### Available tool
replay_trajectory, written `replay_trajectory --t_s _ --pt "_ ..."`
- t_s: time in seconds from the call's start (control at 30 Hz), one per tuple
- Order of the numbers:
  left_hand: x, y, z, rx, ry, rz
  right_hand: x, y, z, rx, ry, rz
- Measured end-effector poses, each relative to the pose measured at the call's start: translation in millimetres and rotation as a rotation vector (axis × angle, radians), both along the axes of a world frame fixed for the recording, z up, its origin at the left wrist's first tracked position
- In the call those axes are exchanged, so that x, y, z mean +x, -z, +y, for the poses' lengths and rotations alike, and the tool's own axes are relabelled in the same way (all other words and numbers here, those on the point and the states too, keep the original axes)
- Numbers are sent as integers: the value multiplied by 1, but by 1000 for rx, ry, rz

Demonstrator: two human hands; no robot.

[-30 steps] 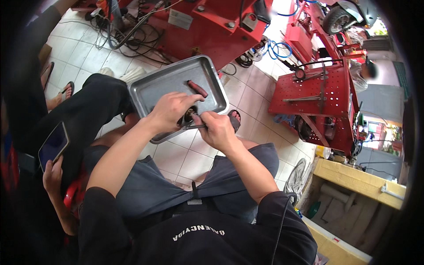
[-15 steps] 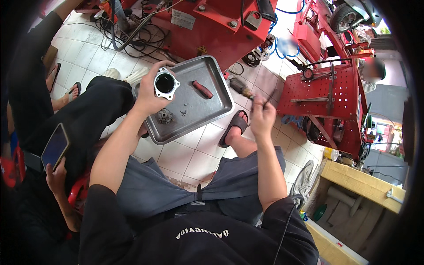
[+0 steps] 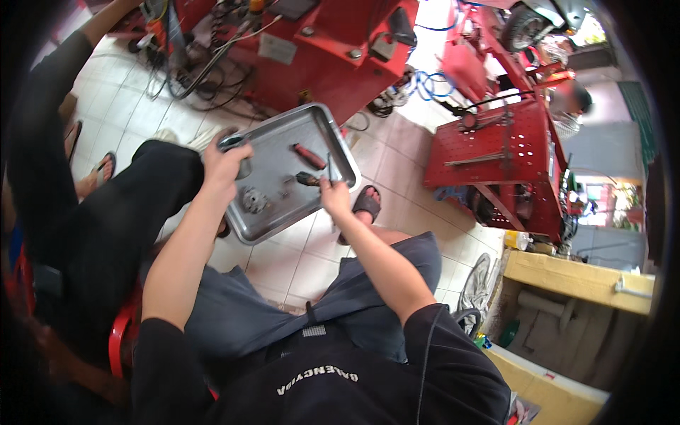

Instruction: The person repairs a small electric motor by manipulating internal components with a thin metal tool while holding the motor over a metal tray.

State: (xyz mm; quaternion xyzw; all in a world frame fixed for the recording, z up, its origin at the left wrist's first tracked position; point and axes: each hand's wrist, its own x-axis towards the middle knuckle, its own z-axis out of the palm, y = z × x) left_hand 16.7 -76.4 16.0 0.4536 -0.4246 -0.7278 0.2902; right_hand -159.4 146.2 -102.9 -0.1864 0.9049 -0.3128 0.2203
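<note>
My left hand [image 3: 221, 167] grips a hollow metal housing [image 3: 241, 147] at the left side of the steel tray [image 3: 251, 234]. My right hand [image 3: 334, 192] is closed on a dark cylindrical part [image 3: 309, 179] with a thin rod beside it, held over the tray's right side. Inside the tray lie a red-handled tool [image 3: 308, 156], a round flanged metal piece [image 3: 254, 200] and some small bits [image 3: 287, 185], blurred.
Another person's black-clad leg [image 3: 156, 184] and arm are close on my left. A red machine [image 3: 297, 74] with cables stands beyond the tray, a red perforated cart [image 3: 489, 173] to the right, with another person behind it. A yellow bench [image 3: 574, 276] is lower right.
My left hand has turned the housing and moved lower. My right hand has swung from right of the tray back over it. The neighbour's phone has left view.
</note>
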Motion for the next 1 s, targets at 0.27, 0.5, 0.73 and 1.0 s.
replay_trajectory --t_s 0.27,0.5,0.73,1.0 --pt "19 7 -10 48 -46 45 19 49 -24 -121 183 -335" --pt "8 5 4 166 -10 19 21 30 -15 -212 330 -635" --pt "5 17 8 250 -6 46 18 45 -17 -223 345 -669" --pt "8 10 5 262 -11 88 17 49 -14 58 176 -513"
